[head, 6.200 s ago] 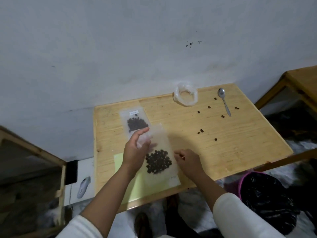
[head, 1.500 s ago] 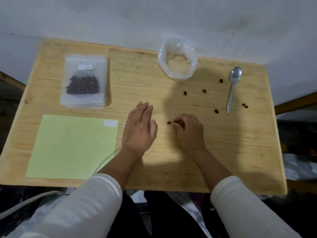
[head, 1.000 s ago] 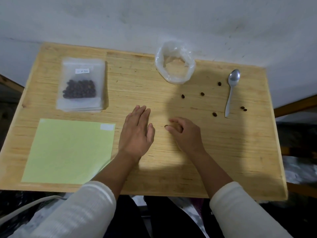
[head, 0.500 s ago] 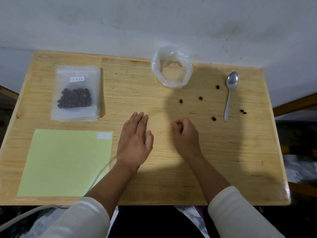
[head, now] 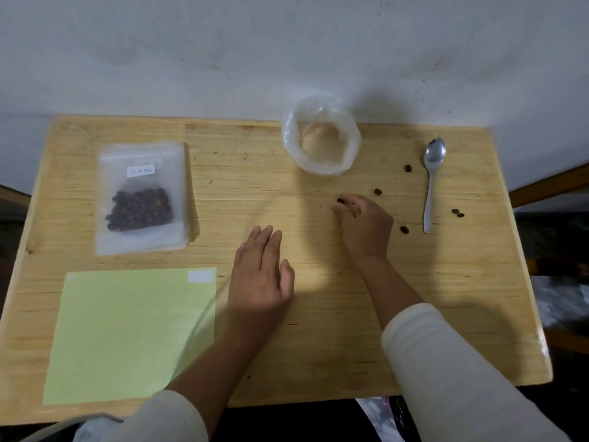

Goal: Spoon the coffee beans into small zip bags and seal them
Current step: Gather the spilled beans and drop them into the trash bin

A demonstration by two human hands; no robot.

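Observation:
My right hand (head: 363,223) is curled over the wooden table (head: 430,298), its fingertips at a loose coffee bean (head: 340,200). Whether it also keeps beans in its palm is hidden. Other loose beans (head: 378,191) lie scattered to its right, near a metal spoon (head: 432,183). My left hand (head: 259,275) rests flat on the table with straight fingers, holding nothing. A stack of filled zip bags (head: 141,199), the top one labelled and showing dark beans, lies at the back left. A rolled-down clear plastic bag (head: 320,141) stands at the back centre and looks empty.
A light green sheet (head: 127,330) with a small white label covers the table's near-left part. A white wall rises right behind the table. Another wooden piece of furniture (head: 548,186) shows at the right edge.
My right hand moved forward and right from the table's middle to another loose bean. My left hand stayed flat in place. Earlier, a filled bag went from my hands onto the stack.

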